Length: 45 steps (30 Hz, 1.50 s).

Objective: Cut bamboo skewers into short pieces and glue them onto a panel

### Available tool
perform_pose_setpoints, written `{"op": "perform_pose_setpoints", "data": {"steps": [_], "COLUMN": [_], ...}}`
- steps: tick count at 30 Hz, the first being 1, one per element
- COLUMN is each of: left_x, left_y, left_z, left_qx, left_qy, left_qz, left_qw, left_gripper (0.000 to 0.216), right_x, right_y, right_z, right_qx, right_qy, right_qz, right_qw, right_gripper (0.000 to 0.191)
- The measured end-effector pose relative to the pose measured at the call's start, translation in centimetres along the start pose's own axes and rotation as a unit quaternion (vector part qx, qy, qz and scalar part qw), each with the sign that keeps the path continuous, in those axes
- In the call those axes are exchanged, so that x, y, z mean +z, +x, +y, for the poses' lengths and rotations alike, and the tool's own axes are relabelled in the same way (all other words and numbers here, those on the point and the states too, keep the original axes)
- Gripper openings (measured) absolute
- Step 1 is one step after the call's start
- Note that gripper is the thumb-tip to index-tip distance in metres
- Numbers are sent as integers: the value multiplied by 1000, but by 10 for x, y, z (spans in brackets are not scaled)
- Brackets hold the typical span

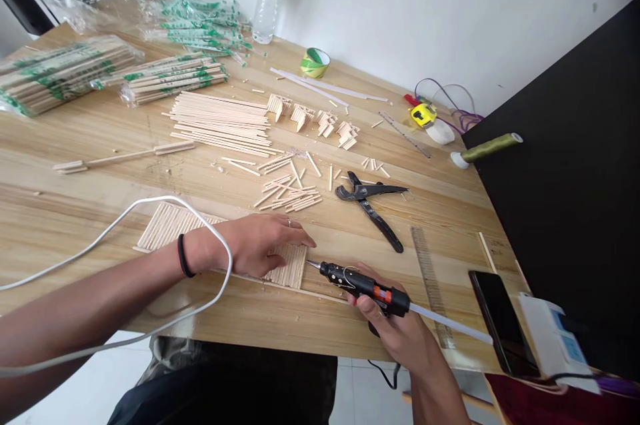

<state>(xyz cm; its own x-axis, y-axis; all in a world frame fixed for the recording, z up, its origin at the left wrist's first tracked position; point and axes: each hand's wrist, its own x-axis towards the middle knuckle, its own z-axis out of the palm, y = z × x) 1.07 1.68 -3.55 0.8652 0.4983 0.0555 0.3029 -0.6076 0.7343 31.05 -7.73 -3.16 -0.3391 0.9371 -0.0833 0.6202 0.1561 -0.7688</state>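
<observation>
nearest, right of the stick panel [293, 268], the right hand [397, 331] grips a glue gun [367, 287], its nozzle [313, 264] just beside the panel's end; a slip could burn the left hand [255, 241], which rests loosely spread on the panel. the white cable [231, 263] looping over the panel could snag if that hand lifted. beyond the panel, loose short sticks [300, 198] could scatter if brushed.

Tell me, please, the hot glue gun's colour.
The hot glue gun is mostly black with some orange, best seen in the head view.

A bottle [266, 15] stands; a phone [501, 321] lies flat.
</observation>
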Motion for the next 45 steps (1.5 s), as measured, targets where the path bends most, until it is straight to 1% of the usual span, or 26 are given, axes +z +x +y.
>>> {"op": "perform_pose_setpoints", "data": {"steps": [2,5,6,7,10,12,16,20,28,34,45], "left_x": [0,1,1,1,2,2,1,1,1,2,0], "left_y": [0,0,0,0,0,0,0,0,0,0,0], "left_z": [0,0,0,0,-1,0,0,0,-1,-1,0], "left_qx": [0,-1,-2,-5,-7,-7,-5,-6,6,6,9], "left_qy": [-2,-7,-7,-7,-3,-1,-5,-6,-11,-18,-21], "left_qz": [0,1,0,-1,-4,-3,-2,-3,10,5,11], "left_qw": [1000,1000,1000,1000,1000,1000,1000,1000,1000,1000,1000], "left_gripper": [53,53,53,54,54,54,54,54,54,55,54], "right_x": [2,6,6,6,2,0,-1,0,0,1,3], "right_y": [-4,-8,-8,-7,1,5,6,7,8,11,10], "right_z": [2,0,-3,-5,-12,-13,-11,-13,-14,-18,-13], "right_qx": [21,80,89,86,41,27,30,28,38,41,49], "right_qy": [-8,-19,-18,-15,-6,-10,-26,-22,-19,-6,-15], "right_qz": [14,49,50,38,-19,-35,-17,-31,-18,-13,-12], "right_qw": [1000,995,995,995,999,999,999,999,999,999,999], "right_gripper": [47,57,58,58,48,43,44,40,37,32,35]}}
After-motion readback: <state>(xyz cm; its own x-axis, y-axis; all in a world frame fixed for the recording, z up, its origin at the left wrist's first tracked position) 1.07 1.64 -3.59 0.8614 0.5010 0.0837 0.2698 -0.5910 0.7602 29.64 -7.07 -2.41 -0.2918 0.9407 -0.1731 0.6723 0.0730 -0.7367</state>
